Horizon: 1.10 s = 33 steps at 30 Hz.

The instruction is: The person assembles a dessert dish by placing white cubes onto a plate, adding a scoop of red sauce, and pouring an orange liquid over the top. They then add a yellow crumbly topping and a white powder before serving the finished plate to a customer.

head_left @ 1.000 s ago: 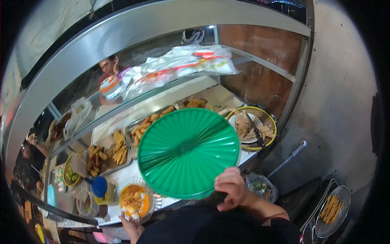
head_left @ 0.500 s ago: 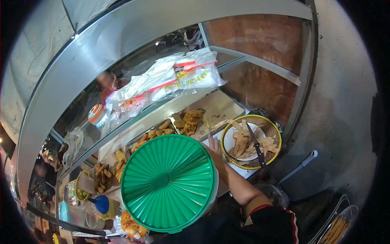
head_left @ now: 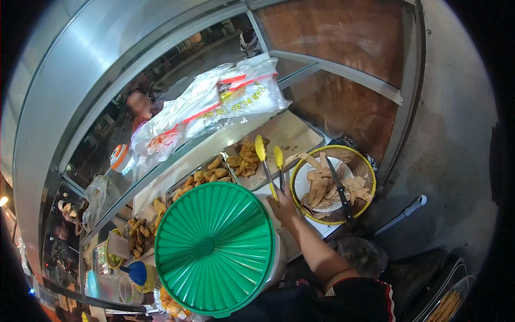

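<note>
My right hand (head_left: 283, 209) is closed around a pair of metal tongs (head_left: 267, 174) with yellow tips. The tips stand apart, pointing away from me, with nothing between them. Just beyond them, brown fried pieces (head_left: 247, 161) lie on a lined metal tray (head_left: 292, 131). A large tub with a green ribbed lid (head_left: 214, 247) is right in front of me, left of my right forearm, and covers part of the counter. My left hand does not show.
Right of my hand, a yellow-rimmed wicker basket (head_left: 360, 166) holds a plate, brown paper pieces and a black-handled knife (head_left: 340, 189). More fried food (head_left: 206, 177) lies leftward. Plastic bag packs (head_left: 214, 104) rest on the glass shelf. A blue funnel (head_left: 135, 272) stands lower left.
My right hand has turned the tongs, and both yellow tips now show spread apart beside the fried pieces. The whole view has shifted slightly.
</note>
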Available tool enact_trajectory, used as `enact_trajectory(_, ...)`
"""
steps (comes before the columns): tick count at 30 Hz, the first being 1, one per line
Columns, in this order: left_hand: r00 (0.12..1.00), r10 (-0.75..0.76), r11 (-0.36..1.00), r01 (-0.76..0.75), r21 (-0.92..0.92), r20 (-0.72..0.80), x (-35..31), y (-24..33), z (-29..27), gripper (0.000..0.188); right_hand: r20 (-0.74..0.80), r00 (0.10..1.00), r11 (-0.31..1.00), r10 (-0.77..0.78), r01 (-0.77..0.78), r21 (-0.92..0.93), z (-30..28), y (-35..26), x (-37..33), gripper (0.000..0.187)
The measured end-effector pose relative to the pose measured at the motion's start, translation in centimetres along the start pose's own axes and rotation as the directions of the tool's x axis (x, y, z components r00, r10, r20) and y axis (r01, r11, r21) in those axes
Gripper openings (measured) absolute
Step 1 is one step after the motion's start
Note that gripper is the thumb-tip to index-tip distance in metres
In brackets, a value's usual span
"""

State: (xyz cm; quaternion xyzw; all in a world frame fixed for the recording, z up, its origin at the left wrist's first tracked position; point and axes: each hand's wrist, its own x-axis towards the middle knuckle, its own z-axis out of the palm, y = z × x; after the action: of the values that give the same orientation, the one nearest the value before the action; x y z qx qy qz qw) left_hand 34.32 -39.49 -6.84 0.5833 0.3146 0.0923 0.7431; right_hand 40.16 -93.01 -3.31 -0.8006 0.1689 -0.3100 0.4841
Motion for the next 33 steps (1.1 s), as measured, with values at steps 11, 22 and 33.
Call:
enact_trajectory(11,1.000,0.019,1.000,-0.019,0.022,-0.003,-0.2,0.2,0.1,0.053,0.284,0.956,0.857,0.073,0.085,-0.508,-9.5,-3.0,8.2,0.050)
enact_trajectory(22,1.000,0.021,1.000,-0.021,0.016,-0.007,-0.4,-0.5,-1.8,0.054,0.412,0.911,0.546,0.010,0.340,-0.766,-5.6,-0.6,12.3,0.024)
enact_trajectory(33,0.999,0.025,1.000,-0.025,0.006,-0.029,-0.6,-0.9,-2.8,0.055,0.441,0.891,0.490,0.106,0.340,-0.803,-3.9,-1.9,13.3,0.025)
